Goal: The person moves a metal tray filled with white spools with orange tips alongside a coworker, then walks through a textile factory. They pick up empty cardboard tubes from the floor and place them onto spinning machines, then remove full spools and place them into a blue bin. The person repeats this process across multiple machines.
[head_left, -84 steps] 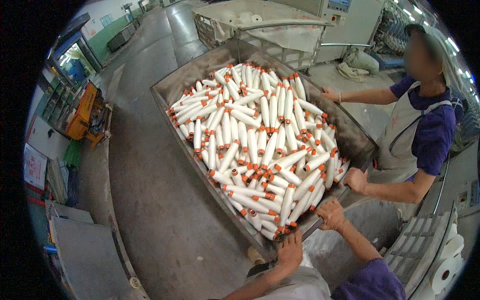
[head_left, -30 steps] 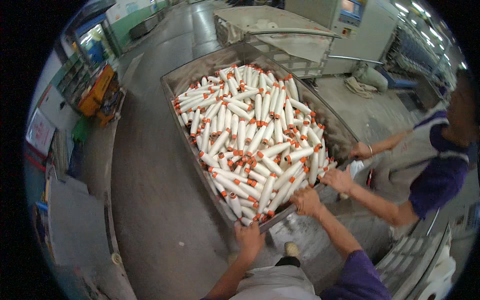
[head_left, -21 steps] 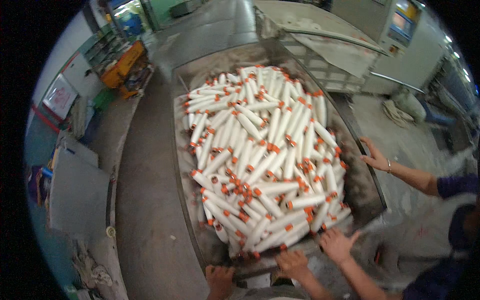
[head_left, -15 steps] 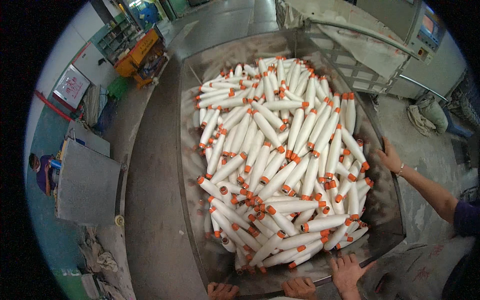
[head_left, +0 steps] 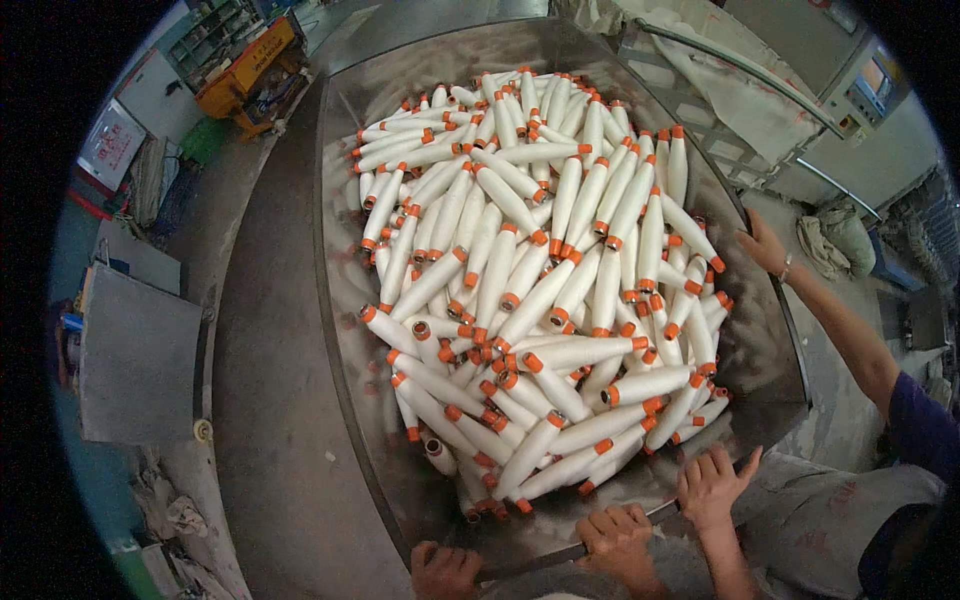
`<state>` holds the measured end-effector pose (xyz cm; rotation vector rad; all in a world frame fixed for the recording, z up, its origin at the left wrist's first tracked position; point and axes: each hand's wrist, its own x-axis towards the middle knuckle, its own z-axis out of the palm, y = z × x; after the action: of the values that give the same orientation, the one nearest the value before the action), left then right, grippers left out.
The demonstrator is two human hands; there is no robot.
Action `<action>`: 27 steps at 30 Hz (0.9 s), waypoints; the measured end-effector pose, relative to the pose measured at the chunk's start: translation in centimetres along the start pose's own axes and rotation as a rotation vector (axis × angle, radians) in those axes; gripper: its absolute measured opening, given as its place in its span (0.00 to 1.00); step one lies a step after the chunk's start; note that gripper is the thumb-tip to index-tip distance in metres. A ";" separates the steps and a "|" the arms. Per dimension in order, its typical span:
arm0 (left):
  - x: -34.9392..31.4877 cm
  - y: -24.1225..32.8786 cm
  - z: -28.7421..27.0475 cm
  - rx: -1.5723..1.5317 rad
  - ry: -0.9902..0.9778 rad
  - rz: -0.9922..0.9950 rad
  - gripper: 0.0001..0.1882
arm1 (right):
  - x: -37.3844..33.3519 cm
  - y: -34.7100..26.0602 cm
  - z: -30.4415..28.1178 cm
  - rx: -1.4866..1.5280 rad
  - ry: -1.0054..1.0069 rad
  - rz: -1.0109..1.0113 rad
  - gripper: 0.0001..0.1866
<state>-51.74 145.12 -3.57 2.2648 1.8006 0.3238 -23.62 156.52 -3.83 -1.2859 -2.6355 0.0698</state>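
A deep, dark metal cart (head_left: pixel 345 300) is heaped with white yarn bobbins (head_left: pixel 520 300) with orange ends, lying in all directions. My left hand (head_left: pixel 445 571) is closed over its near rim at the left, partly cut off by the lower picture edge. Farther right on the same rim, my right hand (head_left: pixel 615 540) is also closed, fingers curled over the edge. Close beside it rests a co-worker's hand (head_left: pixel 710 487), thumb spread. A second hand of the co-worker (head_left: pixel 763 243) holds the cart's right rim, its arm coming from a purple sleeve (head_left: pixel 925 425).
Left of the cart runs dark floor (head_left: pixel 270 370), with a grey box-like cart (head_left: pixel 140 355) beyond it. An orange machine (head_left: pixel 255 68) stands far left. On the right are a railed frame (head_left: pixel 720 65), a machine panel (head_left: pixel 872 88) and cloth sacks (head_left: pixel 845 238).
The whole view has shifted, so cart and surroundings sit higher and farther left in the picture. More of my hands shows now. Both keep their grip on the rim.
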 end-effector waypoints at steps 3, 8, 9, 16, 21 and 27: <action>0.4 0.2 -0.4 -0.008 -0.002 -0.004 0.12 | 0.4 -3.4 0.6 0.077 0.066 0.076 0.11; 1.0 -0.7 0.0 0.040 0.008 0.032 0.09 | 0.5 -4.5 1.3 0.027 0.154 0.072 0.16; 1.0 -0.8 0.1 0.042 0.005 0.039 0.09 | 0.6 -4.4 1.4 0.043 0.137 0.079 0.17; 0.9 -0.8 -0.4 0.060 -0.006 0.083 0.12 | 0.8 -5.0 1.2 -0.006 0.236 0.119 0.19; 0.0 -0.7 0.9 0.237 -0.203 0.019 0.12 | -0.2 -5.2 2.5 -0.123 0.341 0.066 0.17; -9.4 -0.7 1.6 0.255 -0.032 0.001 0.18 | -6.0 -10.1 5.1 0.005 0.173 0.030 0.20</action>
<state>-54.02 136.03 -5.57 2.4216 1.9202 0.0586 -28.91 145.76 -8.50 -1.2697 -2.4691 -0.0293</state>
